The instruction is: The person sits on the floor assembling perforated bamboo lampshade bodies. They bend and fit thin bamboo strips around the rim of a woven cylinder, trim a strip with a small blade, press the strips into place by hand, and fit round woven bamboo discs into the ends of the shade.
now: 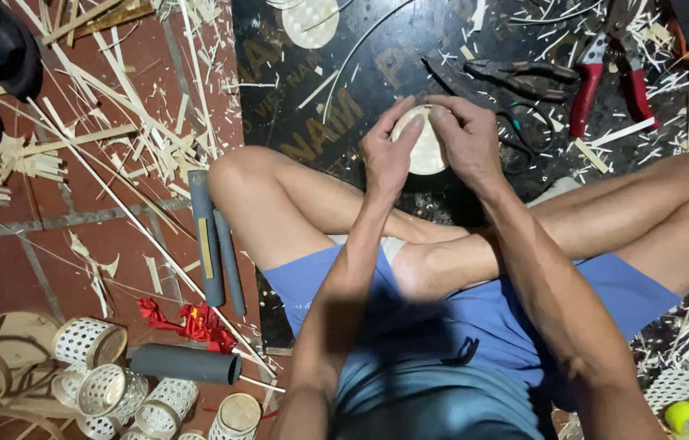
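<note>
I sit cross-legged on the floor. Both hands hold one small round woven bamboo piece (pixel 428 151), pale cream, above a black mat (pixel 377 57). My left hand (pixel 389 151) grips its left side with the thumb on the rim. My right hand (pixel 466 138) grips the right side, fingers curled over the top edge. Most of the piece is hidden behind the fingers.
Red-handled pliers (pixel 609 77) and dark scissors (pixel 523 81) lie on the mat at the upper right. Grey tubes (pixel 212 236) lie beside my left knee, another (pixel 185 364) lower. Several small woven cups (pixel 104 379) sit bottom left. Bamboo strips (pixel 128 122), a red ribbon (pixel 189 319).
</note>
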Motion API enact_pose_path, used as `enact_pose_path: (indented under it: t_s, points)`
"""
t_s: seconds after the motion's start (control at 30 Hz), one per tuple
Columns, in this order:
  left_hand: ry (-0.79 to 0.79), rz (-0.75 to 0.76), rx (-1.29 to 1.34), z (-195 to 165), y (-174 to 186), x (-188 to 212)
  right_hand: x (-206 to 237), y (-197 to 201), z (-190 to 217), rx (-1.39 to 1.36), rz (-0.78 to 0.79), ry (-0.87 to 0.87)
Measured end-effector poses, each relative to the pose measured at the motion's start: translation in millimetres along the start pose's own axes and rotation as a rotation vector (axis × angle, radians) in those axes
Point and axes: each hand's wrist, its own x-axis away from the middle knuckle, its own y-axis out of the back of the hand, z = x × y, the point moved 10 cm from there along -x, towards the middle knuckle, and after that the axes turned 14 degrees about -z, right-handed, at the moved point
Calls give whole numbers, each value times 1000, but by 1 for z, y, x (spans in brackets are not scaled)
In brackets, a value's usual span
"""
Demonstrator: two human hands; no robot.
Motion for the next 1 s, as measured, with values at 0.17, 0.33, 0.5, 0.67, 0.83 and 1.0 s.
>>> enact_pose_path:
  t_s: [0.17, 0.33, 0.5, 0.67, 0.83, 1.0]
  points:
    - [-75, -18, -24, -4, 4, 5, 6, -8, 0, -463, 56, -31]
    - [61, 76, 125, 4, -8, 9, 10, -16, -2, -228, 167, 1]
    - [111, 75, 150, 3, -11, 7, 9, -14, 1, -174, 145, -28]
    - [-156, -49, 28, -23, 1, 17, 22, 6, 6, -271, -218, -15]
    - [-9, 62, 39, -9, -1, 5, 28, 6, 11, -160, -137, 31]
    - [-61, 131, 18, -6, -10, -4, 10, -3, 22, -149, 5, 143]
